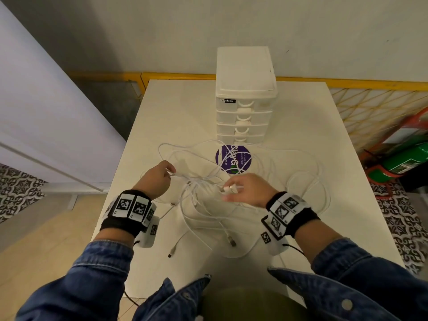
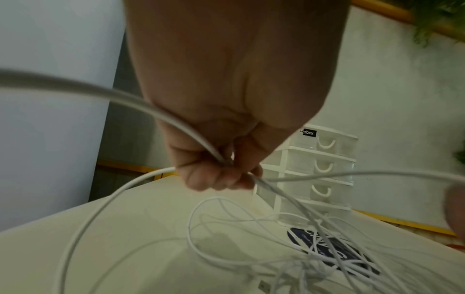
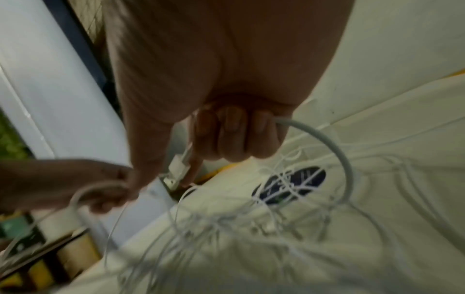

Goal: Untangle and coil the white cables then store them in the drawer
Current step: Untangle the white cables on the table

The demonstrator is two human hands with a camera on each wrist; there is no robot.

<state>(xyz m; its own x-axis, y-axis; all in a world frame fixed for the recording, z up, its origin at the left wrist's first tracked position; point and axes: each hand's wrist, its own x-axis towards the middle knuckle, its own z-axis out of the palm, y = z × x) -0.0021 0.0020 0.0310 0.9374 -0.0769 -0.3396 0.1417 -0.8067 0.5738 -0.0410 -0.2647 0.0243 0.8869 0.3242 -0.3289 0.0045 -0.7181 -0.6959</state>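
Note:
A tangle of white cables (image 1: 201, 188) lies spread over the middle of the white table (image 1: 301, 140), with loose plug ends (image 1: 232, 241) near the front. My left hand (image 1: 162, 176) pinches cable strands (image 2: 201, 143) at the left of the knot, fingers curled round them. My right hand (image 1: 234, 187) holds a white cable plug (image 3: 180, 165) between thumb and fingers, and its cable (image 3: 334, 151) loops out past the curled fingers (image 3: 232, 135). Both hands hover just above the knot. The white drawer unit (image 1: 245, 93) stands at the back, all drawers closed.
A round purple sticker (image 1: 232, 159) lies on the table under some cable loops, just in front of the drawer unit. A yellow lattice fence (image 1: 370, 112) runs behind the table, and green and red cylinders (image 1: 403, 158) lie on the floor at the right.

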